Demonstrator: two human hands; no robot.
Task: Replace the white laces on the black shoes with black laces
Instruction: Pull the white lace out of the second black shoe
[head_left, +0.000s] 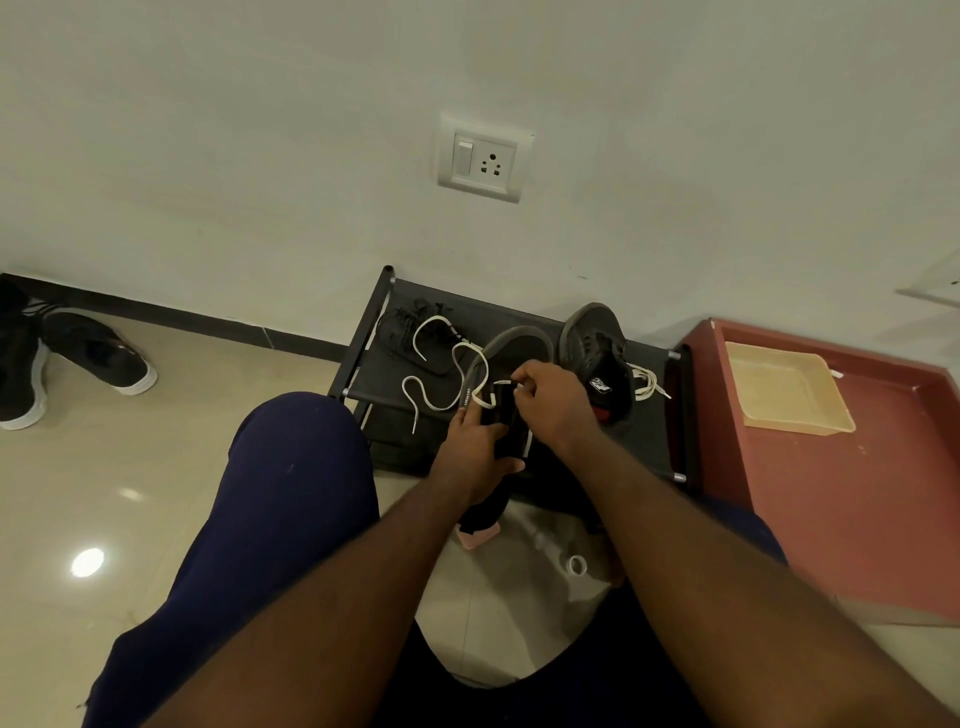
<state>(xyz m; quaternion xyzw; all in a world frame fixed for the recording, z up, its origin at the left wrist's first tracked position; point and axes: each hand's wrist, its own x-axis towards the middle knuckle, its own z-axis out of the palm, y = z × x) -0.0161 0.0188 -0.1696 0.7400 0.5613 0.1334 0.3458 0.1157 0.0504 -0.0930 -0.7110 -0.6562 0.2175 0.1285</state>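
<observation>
Far left on the shoe rack (649, 415) I see the black laces (410, 319) bundled, unused. A white lace (414, 338) trails from the black shoe (519, 348), which my left hand (470, 441) grips; my right hand (550, 400) pinches that lace's end. The second shoe (592, 343) is still laced white, so I judge unlacing partway, relacing unstarted

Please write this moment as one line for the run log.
step: unlacing | left hand: holds black grey-soled shoe | right hand: pinches flat white lace | black laces: heap on black fabric rack
</observation>
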